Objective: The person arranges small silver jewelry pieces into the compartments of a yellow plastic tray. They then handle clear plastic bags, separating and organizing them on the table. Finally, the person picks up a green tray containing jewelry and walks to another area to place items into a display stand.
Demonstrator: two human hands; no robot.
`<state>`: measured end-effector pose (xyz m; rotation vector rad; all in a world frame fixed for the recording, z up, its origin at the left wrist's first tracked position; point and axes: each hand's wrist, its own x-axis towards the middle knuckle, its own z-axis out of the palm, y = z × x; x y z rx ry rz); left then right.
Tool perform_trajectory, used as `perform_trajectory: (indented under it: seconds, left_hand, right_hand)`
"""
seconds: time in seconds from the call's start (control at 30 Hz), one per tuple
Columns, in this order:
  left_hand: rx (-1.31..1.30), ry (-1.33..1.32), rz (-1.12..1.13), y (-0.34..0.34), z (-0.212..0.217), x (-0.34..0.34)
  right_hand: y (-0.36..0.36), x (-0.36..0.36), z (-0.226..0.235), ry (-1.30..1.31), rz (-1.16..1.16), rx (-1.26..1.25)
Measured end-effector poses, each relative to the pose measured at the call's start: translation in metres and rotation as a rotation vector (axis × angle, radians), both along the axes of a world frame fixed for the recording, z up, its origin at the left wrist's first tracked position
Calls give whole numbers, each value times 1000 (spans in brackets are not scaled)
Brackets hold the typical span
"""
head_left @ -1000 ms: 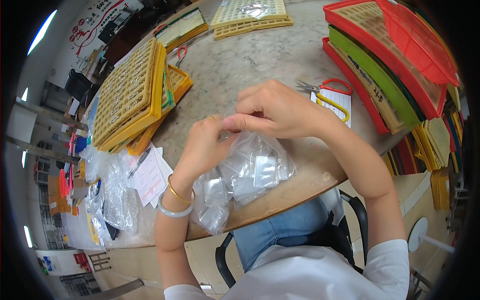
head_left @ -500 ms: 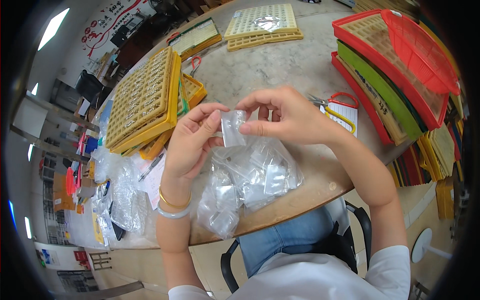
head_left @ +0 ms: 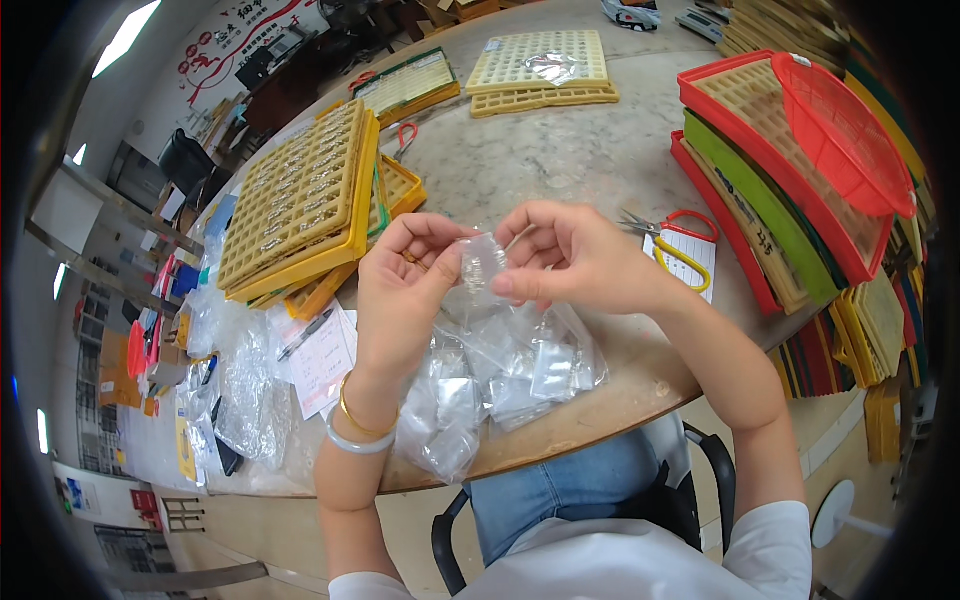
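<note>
A small clear plastic bag [head_left: 480, 268] is held up between my two hands over the near edge of the table. My left hand [head_left: 408, 280] pinches its left side with thumb and fingers. On the bag's right side, my right hand [head_left: 570, 262] grips with the thumb in front and curled fingers behind. Silvery marks or contents show faintly in the bag; I cannot make out which. Just below lies a heap of clear plastic bags [head_left: 553, 370], with a bulging clear bag [head_left: 440, 415] at its left, hanging a little over the table edge.
Yellow compartment trays [head_left: 290, 205] holding small shiny pieces are stacked at left. More cream trays [head_left: 540, 65] lie at the back. Red-and-yellow scissors [head_left: 680, 255] rest on paper at right, beside stacked red and green trays [head_left: 760, 190]. A pen [head_left: 305, 335] lies on papers at left.
The small bag has shifted slightly right and down and is now tilted. My left hand has moved right, closer to my right hand. The head view has shifted a little.
</note>
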<state>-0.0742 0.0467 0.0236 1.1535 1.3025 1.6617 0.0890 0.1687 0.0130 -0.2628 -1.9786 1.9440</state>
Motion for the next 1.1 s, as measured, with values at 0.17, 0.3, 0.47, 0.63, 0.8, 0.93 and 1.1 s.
perform_trajectory:
  seconds: [0.17,0.3,0.47,0.63,0.8,0.93,1.1]
  left_hand:
    - [14,142,104,1,-1,3]
    - [-3,256,153,-2,2,0]
    - [-3,244,63,-5,3,2]
    - [0,171,34,-6,5,1]
    - [-46,131,39,-6,5,0]
    - [-70,82,22,-5,4,3]
    - [-84,52,56,-6,8,6]
  right_hand:
    - [-3,-5,-7,82,-46,-67]
    - [0,-3,-5,140,-102,-33]
    - [3,-2,-5,165,-76,-33]
    - [2,-1,-3,183,-75,-54]
    - [-3,1,8,147,-75,-125]
    - [-7,-4,-4,172,-141,3]
    - [-2,-1,-3,138,-67,-50]
